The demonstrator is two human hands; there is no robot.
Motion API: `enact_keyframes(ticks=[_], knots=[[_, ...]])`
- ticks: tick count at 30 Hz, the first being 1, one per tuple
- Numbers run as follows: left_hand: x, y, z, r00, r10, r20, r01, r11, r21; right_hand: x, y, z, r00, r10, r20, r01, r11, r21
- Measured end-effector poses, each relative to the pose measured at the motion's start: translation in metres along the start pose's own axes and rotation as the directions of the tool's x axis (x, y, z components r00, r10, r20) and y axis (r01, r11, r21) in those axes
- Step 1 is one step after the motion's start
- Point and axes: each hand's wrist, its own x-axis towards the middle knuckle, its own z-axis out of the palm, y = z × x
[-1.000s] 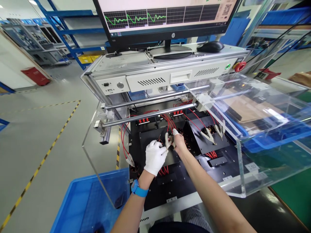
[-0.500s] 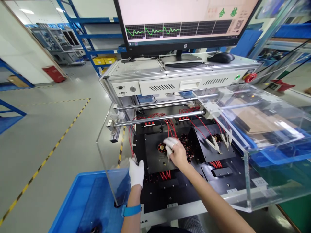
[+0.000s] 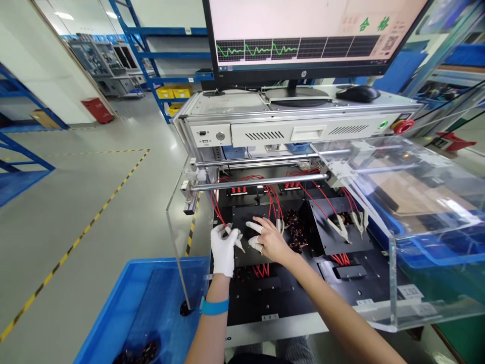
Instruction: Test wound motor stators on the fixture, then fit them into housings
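Observation:
My left hand (image 3: 223, 247), in a white glove, is closed on a crocodile clip (image 3: 235, 239) with a red lead, at the left edge of the black test plate (image 3: 246, 222). My right hand (image 3: 267, 240) is bare but for white finger cots and lies spread over the plate, fingers apart, right beside the left hand. Whatever is under its palm is hidden. More clips on red wires (image 3: 279, 222) hang just behind it, beside a heap of small copper coils (image 3: 295, 230).
A tester cabinet (image 3: 295, 119) with a monitor (image 3: 314, 35) and a mouse (image 3: 358, 93) stands behind. A clear acrylic guard (image 3: 409, 202) juts out on the right. A blue bin (image 3: 129, 313) with some coils sits lower left. Further clips (image 3: 350, 222) rest on the right plate.
My left hand rose from the fixture's lower left corner to the plate, bringing a clip. My right hand spread flat over the spot where the coil showed. The view shifted left.

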Motion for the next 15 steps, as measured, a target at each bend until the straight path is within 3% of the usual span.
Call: enact_keyframes(ticks=[6, 10, 13, 15], knots=[[0.011, -0.011, 0.011, 0.999, -0.016, -0.028, 0.017, 0.999, 0.050, 0.005, 0.000, 0.001, 1.000, 0.010, -0.016, -0.010, 1.000, 0.017], [0.007, -0.008, 0.003, 1.000, 0.002, -0.022, 0.001, 0.993, 0.120, 0.008, -0.012, -0.002, 0.999, 0.038, -0.015, -0.037, 0.998, 0.052], [-0.008, 0.003, -0.011, 0.996, 0.078, 0.044, -0.089, 0.932, 0.350, -0.023, -0.030, -0.033, 0.982, 0.125, -0.145, -0.115, 0.990, 0.077], [-0.028, 0.013, -0.022, 0.995, 0.039, 0.092, -0.086, 0.805, 0.587, -0.068, -0.035, -0.068, 0.919, 0.218, -0.327, -0.199, 0.976, 0.093]])
